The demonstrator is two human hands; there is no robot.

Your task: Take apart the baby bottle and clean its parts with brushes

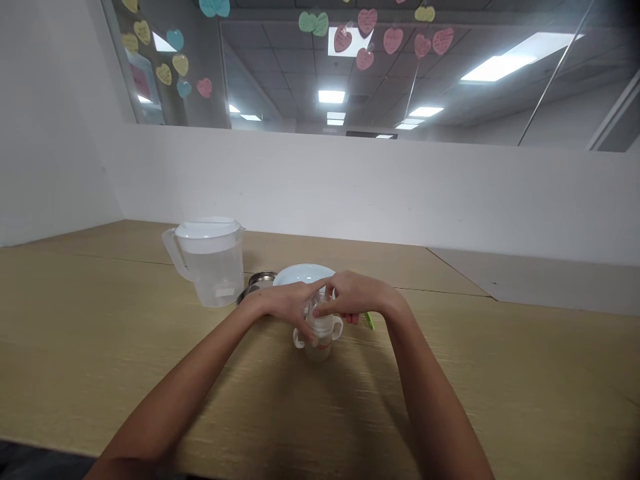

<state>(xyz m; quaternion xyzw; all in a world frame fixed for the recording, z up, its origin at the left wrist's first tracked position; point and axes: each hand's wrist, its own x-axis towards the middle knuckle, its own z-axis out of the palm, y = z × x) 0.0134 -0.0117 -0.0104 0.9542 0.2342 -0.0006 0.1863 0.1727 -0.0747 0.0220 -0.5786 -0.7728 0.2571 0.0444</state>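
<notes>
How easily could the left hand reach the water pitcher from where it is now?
Probably easily: the left hand sits close to the lidded plastic pitcher, with nothing standing between them, though it is now on the two-handled bottle.

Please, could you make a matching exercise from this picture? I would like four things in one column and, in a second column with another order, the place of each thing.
Things
1. Plastic pitcher
2. Two-handled bottle
3. Pale blue plate
4. Small green item

Places
A. Between the left hand and the right hand
B. Poking out beside the right hand
C. Beyond the hands, behind the bottle
D. On the tabletop, left of the hands, under a white lid

Pairs: 1-D, 2-A, 3-C, 4-B
</notes>
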